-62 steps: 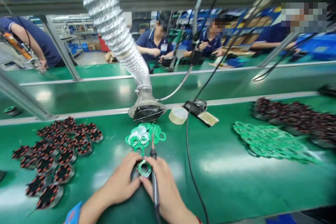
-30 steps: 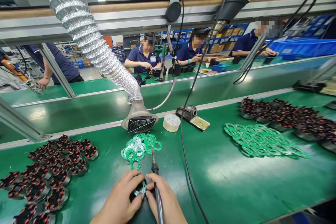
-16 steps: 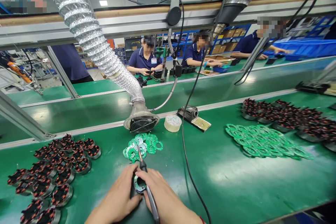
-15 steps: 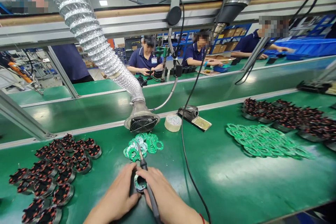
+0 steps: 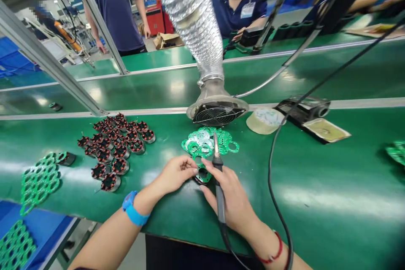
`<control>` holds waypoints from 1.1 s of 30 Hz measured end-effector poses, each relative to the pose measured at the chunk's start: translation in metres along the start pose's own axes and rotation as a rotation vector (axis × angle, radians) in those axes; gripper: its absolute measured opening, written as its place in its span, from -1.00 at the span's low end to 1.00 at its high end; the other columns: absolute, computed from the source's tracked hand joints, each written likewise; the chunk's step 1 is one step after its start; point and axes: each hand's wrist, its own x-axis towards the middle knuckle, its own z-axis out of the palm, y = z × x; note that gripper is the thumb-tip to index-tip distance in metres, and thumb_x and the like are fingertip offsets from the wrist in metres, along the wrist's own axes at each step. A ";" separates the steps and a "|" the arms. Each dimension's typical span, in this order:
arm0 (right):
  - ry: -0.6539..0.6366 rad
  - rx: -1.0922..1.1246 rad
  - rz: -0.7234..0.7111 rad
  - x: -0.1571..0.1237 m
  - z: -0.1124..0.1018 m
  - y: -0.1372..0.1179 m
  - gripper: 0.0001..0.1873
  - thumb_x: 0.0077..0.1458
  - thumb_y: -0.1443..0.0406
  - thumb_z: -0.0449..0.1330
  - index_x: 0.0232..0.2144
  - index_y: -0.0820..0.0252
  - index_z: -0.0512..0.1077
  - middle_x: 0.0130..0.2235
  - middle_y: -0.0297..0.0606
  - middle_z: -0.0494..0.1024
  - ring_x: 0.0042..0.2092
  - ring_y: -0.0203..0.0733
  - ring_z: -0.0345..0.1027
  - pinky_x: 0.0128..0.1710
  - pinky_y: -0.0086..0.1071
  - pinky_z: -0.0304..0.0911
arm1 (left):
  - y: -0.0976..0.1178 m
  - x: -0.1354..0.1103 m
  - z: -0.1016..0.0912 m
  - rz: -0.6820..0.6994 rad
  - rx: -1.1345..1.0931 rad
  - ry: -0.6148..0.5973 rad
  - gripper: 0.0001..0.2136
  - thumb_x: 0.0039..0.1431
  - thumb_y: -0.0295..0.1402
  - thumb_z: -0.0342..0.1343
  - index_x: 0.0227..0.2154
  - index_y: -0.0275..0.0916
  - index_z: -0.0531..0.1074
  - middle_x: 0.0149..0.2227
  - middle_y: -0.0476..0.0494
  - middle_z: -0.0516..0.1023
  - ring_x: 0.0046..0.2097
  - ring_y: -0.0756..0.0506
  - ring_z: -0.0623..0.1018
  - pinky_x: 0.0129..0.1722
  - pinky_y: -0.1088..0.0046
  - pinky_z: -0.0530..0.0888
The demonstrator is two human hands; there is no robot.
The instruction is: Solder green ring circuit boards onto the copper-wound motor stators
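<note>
My left hand (image 5: 175, 174) pinches the left edge of a small round motor stator (image 5: 203, 174) with a green ring board on top; it sits on the green bench (image 5: 316, 194). My right hand (image 5: 232, 196) grips a black soldering iron (image 5: 217, 177), tip pointing up and away, while its fingertips touch the stator's right side. A small pile of green ring boards (image 5: 207, 142) lies just beyond the stator. A blue band is on my left wrist, a red one on my right.
A group of copper-wound stators (image 5: 117, 145) lies to the left. A fume-extraction hose with fan intake (image 5: 217, 112) stands behind the pile. A tape roll (image 5: 265, 120) and iron stand (image 5: 313, 120) sit right. More green boards (image 5: 39, 179) lie far left. Other people work beyond.
The view has tipped down and shifted left. The iron's tip now points up past the stator. Both hands still hold the stator.
</note>
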 end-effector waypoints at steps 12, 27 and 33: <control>0.005 0.107 0.037 0.000 -0.004 0.004 -0.54 0.16 0.46 0.06 0.09 0.10 0.19 -0.20 -0.25 0.61 -0.18 -0.09 0.44 -0.13 -0.12 0.28 | -0.003 0.004 0.001 -0.023 -0.006 0.042 -0.83 0.04 -0.28 0.08 -0.47 -0.30 0.30 -0.53 0.07 0.28 -0.48 0.07 0.26 -0.45 0.54 0.21; 0.258 0.454 0.238 -0.026 -0.014 0.015 -0.81 0.16 0.31 0.10 -0.18 0.15 0.45 -0.50 -0.34 0.45 -0.49 -0.24 0.32 -0.41 -0.28 0.24 | -0.007 0.003 0.002 -0.002 0.188 0.112 -0.89 0.13 -0.34 0.00 -0.45 -0.25 0.24 -0.52 0.10 0.27 -0.49 0.06 0.26 -0.49 0.55 0.20; 0.269 0.461 0.228 -0.026 -0.015 0.014 -0.80 0.15 0.32 0.11 -0.18 0.14 0.46 -0.52 -0.36 0.44 -0.48 -0.23 0.33 -0.38 -0.27 0.25 | -0.007 0.003 0.002 -0.005 0.205 0.119 -0.90 0.13 -0.35 -0.01 -0.45 -0.25 0.25 -0.51 0.09 0.30 -0.47 0.05 0.28 -0.47 0.55 0.22</control>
